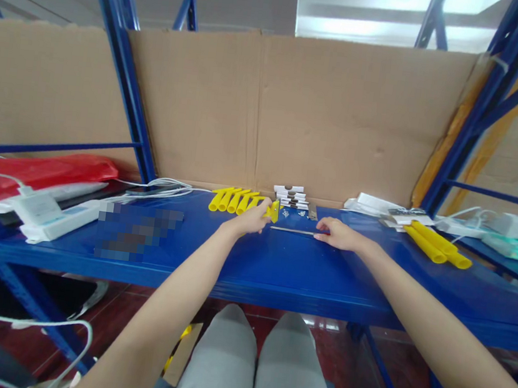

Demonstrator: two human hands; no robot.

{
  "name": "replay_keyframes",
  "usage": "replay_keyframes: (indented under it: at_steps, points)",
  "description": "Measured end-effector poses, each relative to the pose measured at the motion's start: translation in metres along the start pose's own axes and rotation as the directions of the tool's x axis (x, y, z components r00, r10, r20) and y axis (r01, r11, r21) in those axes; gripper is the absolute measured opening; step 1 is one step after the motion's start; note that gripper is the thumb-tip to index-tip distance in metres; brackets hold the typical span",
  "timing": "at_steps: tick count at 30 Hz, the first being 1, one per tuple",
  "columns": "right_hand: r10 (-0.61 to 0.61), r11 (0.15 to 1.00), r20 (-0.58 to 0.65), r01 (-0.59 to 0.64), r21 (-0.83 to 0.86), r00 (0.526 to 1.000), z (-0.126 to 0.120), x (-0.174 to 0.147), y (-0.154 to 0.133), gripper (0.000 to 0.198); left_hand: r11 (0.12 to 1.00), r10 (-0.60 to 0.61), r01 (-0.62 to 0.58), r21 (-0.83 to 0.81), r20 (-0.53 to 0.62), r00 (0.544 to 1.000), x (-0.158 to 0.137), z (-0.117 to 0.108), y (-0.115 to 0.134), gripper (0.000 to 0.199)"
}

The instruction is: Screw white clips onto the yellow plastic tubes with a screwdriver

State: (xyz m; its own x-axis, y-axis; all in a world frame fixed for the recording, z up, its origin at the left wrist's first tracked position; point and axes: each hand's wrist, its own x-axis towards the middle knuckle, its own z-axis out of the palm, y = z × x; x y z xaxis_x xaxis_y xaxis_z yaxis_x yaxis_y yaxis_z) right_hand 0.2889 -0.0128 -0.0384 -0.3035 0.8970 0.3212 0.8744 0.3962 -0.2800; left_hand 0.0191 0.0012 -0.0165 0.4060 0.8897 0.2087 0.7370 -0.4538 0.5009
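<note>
We judge this to be a handling step: our left hand (253, 216) has a yellow piece (275, 211) while our right hand (336, 234) is at a thin rod (295, 230). To take up the rod, the move calls for a sure pinch by the right fingertips at its near end and a steady left grip; whether the 2 parts belong together, we cannot tell.

Our left forearm reaches forward and slants inward, the wrist low and the fingers curled. Our right forearm comes in from the other side, its hand low, the thumb and index finger bent around the rod's end. The hands face each other, a little apart, just above the shelf (278, 265).

Our left fingers are closed in a pinch on the yellow piece, which stands out on the inner side of that hand. Our right fingers are partly curled at the rod; whether they pinch it or only touch it, we cannot tell. The rod spans most of the gap between the hands.

Just beyond the left hand is a row of yellow tubes (234, 200). Beyond the gap are small metal bits (285, 212) and white strips (290, 194). Well to the right of the right hand lie 2 loose tubes (437, 241).
</note>
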Motion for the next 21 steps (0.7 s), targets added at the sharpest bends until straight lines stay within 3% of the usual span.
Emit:
replay_keyframes:
  at_steps: [6, 11, 21]
  points:
    - [-0.157, 0.976, -0.12, 0.172, 0.131, 0.98, 0.013, 0.034, -0.052, 0.007, 0.993, 0.083, -0.08, 0.085, -0.027, 0.996, 0.003, 0.005, -0.003, 0.029]
    - [-0.078, 0.957, -0.207, 0.131, 0.258, 0.975, 0.029, 0.06, -0.079, 0.011, 0.976, 0.151, -0.143, 0.161, -0.04, 0.988, 0.002, 0.006, -0.004, 0.024]
    - [0.062, 0.853, -0.221, 0.063, 0.518, 0.973, 0.049, 0.072, -0.084, 0.015, 0.965, 0.159, -0.136, 0.223, -0.087, 0.983, 0.004, 0.008, -0.002, 0.022]
